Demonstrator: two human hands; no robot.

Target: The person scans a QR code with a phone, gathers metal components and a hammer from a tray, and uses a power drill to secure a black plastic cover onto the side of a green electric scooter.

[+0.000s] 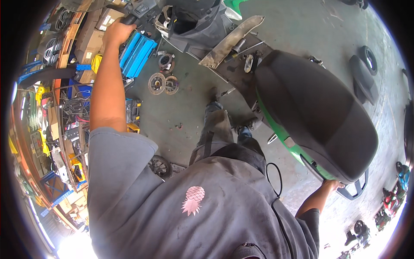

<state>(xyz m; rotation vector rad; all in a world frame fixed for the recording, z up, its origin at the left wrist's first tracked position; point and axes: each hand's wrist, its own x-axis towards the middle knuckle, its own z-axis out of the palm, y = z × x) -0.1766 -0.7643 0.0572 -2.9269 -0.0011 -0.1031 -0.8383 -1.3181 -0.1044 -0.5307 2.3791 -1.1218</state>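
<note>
A scooter stands at my right side, with a long black seat and a green side panel. My left arm reaches far forward, and my left hand is closed round the black handlebar grip. Back beside the seat's rear end, my right hand is at the dark grab rail; its fingers are mostly hidden under the tail. Between seat and front, a dull metal-coloured panel and some loose parts lie on the footboard.
A blue toolbox and brake discs are on the floor ahead to the left. Shelves with boxes and parts line the left side. A tyre lies at the right; several motorbikes stand at the far right.
</note>
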